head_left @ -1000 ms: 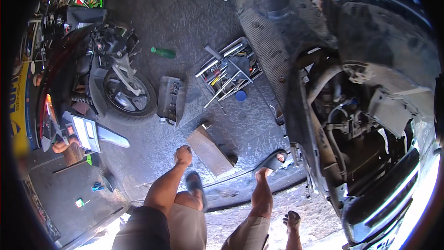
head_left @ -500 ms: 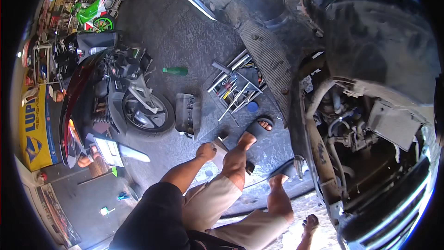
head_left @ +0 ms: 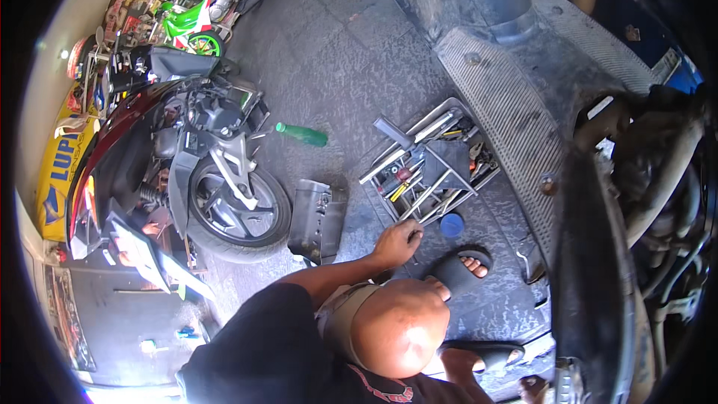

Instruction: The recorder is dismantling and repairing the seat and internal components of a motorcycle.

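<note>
My left hand (head_left: 399, 244) is at the near edge of a metal-framed tool tray (head_left: 420, 202) on the floor, with its fingers curled. Whether anything is inside them is hidden. In the tray lie several tools, among them a yellow-handled screwdriver (head_left: 399, 191). Just right of this hand is a round blue lid (head_left: 451, 225). My right hand (head_left: 532, 389) shows only in part at the lower edge, beside the dark body of a scooter (head_left: 591, 284) with its inner parts exposed. Its fingers are too hidden to read.
A scooter's rear wheel (head_left: 238, 209) stands at the left, beside a loose grey plastic cover (head_left: 317, 222) on the floor. A green bottle (head_left: 302, 135) lies beyond. The scooter's ribbed footboard (head_left: 508, 105) borders the tray on the right. My sandalled foot (head_left: 464, 269) is close to the tray.
My left hand has moved from beside my knee forward and right to the tool tray. My body leans farther forward. My right hand is now mostly hidden near the scooter.
</note>
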Tool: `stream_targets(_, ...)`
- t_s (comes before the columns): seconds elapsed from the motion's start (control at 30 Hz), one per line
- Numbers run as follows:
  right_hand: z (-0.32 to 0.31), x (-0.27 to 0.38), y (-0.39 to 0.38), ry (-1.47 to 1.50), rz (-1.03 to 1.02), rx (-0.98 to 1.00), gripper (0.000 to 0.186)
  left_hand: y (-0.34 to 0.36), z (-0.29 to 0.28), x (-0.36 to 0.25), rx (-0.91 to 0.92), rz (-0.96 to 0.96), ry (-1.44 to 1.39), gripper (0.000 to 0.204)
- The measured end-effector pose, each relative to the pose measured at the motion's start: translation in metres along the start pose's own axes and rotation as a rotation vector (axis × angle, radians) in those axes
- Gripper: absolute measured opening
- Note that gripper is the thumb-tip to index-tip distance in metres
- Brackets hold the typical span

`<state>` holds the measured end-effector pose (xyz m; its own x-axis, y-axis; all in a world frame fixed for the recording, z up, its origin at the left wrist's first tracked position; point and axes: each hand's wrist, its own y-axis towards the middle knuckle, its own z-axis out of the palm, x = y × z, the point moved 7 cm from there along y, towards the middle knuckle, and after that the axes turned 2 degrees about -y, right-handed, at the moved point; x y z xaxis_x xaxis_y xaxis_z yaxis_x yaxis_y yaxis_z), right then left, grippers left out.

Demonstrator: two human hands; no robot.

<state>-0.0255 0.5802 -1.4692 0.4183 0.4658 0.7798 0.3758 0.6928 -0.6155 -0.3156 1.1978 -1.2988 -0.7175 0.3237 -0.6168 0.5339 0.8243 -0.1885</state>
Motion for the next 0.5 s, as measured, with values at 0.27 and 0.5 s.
stream_targets(0.27, 0.08, 0.172, 0.01, -0.844, 0.028, -0.133, 0.018, 0.014, 0.021, 0.012, -0.1, 0.053, -0.196, 0.014)
stream_targets(0.5, 0.149, 0.281, -0.008, -1.087, 0.153, -0.072, 0.027, 0.09, 0.017, 0.04, -0.267, -0.161, 0.02, 0.047)
